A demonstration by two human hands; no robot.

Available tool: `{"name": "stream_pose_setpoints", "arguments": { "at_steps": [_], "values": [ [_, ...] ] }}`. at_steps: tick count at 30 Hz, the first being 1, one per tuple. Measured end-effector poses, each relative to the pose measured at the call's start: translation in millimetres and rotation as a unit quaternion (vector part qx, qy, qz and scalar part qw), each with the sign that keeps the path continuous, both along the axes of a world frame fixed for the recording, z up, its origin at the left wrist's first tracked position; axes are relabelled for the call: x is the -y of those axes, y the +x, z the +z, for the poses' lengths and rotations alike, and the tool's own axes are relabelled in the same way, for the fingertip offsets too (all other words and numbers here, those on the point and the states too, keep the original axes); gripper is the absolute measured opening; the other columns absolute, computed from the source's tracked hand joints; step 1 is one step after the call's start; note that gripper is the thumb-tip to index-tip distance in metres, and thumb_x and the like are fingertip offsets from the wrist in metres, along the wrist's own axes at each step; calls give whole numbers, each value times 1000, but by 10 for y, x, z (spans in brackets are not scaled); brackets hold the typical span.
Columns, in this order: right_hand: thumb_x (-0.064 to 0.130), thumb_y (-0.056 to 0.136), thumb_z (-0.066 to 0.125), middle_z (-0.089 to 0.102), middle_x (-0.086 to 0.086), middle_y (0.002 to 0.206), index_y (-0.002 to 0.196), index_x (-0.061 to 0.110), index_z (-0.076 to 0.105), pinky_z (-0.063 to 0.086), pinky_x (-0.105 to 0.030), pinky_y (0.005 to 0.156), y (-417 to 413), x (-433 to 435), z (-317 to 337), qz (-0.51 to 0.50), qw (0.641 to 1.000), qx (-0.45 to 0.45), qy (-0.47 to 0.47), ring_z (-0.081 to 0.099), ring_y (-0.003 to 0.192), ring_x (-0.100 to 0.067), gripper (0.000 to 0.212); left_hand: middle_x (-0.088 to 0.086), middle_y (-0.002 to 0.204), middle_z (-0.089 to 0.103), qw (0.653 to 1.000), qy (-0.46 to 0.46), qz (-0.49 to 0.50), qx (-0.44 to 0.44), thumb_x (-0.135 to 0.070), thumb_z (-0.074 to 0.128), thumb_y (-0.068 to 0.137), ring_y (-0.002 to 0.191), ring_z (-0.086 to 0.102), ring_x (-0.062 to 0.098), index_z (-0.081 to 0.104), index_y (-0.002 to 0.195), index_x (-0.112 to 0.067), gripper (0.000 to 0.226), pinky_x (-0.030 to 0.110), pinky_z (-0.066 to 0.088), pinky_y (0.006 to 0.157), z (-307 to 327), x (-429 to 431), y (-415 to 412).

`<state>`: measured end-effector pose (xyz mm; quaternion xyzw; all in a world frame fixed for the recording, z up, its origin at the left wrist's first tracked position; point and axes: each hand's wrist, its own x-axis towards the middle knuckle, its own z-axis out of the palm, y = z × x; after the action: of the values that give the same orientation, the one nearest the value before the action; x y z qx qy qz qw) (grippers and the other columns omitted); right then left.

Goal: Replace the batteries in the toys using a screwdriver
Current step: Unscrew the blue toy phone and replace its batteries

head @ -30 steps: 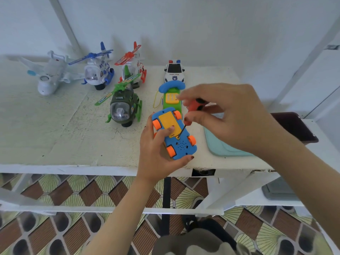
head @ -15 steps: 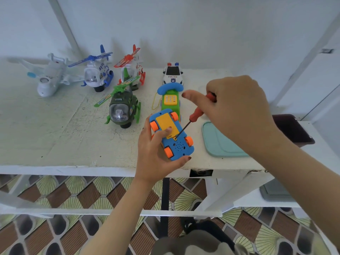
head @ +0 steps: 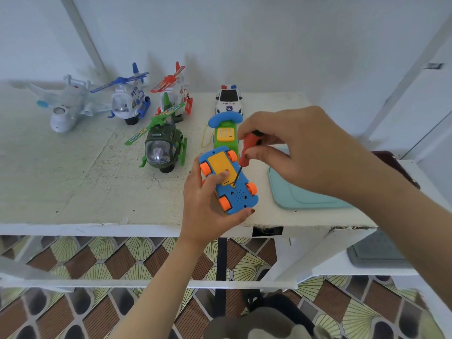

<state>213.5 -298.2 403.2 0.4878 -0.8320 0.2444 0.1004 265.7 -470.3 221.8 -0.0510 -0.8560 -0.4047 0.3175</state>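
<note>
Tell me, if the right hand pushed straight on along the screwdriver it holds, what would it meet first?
The upturned blue toy car: the screwdriver in the right hand points down-left, its tip seemingly at the edge of the yellow cover. The left hand grips the car from below.

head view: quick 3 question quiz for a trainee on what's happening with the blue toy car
1. Multiple choice: which hand holds the red screwdriver? A) left B) right C) neither
2. True or false: the blue toy car is held underside up in the left hand.
3. Fill the blank: the screwdriver tip touches the edge of the ___ battery cover.

Key: 1 B, the right hand; 2 true; 3 yellow
</note>
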Motion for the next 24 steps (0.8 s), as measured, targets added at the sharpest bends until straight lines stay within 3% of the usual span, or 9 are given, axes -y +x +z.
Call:
{"name": "stream_pose_setpoints", "arguments": {
  "at_steps": [2,6,9,16,18,20,22,24],
  "values": [
    [30,87,59,69,0,75,96,11,66,53,-41,67,-25,17,36,-44,999,-20,13,65,69,-20,21,19,135,42,1000,6,-5,0,-64,74,67,120,48,33,51,114,-25,66,55,45,92,10,1,5],
    [40,90,61,59,-4,64,78,8,61,44,-35,61,-46,42,109,-101,993,-21,59,54,60,-21,35,21,133,42,1000,3,-7,-2,-63,75,68,118,49,34,51,113,-24,64,56,47,88,16,-8,-20],
    [50,89,57,40,1,54,57,15,38,25,-25,49,-7,88,148,-150,984,-29,86,34,49,-11,51,21,135,40,1000,9,-11,-4,-64,74,69,120,48,35,51,113,-23,65,57,48,88,5,-3,-30],
    [64,90,36,33,0,53,54,15,30,15,-28,48,109,102,171,-240,958,-74,140,28,47,-12,61,19,133,43,1000,-10,7,-2,-64,73,68,118,50,33,50,113,-23,65,53,47,89,38,-17,-5],
    [62,93,24,44,2,58,63,18,41,21,-27,47,159,94,111,-237,957,-91,138,39,51,-13,56,19,133,43,1000,-6,8,1,-62,75,67,117,50,32,50,113,-24,64,54,47,88,45,-22,2],
    [53,97,20,60,2,83,101,18,56,38,-28,56,135,62,44,-205,971,-52,111,55,71,-17,50,20,134,43,1000,-11,15,4,-60,76,66,117,50,32,50,112,-25,64,54,46,89,60,-26,10],
    [41,100,23,61,2,108,139,13,41,46,-35,80,59,32,4,-126,988,37,76,55,96,-15,51,19,133,44,1000,-17,16,0,-59,77,66,116,51,33,50,111,-24,64,54,46,88,75,-27,11],
    [32,95,34,60,3,108,145,12,39,44,-29,89,1,10,-8,-22,995,95,37,53,96,-8,54,19,132,44,1000,-23,20,0,-59,77,65,115,51,33,49,111,-24,64,54,46,87,83,-28,11]
  ]
}}
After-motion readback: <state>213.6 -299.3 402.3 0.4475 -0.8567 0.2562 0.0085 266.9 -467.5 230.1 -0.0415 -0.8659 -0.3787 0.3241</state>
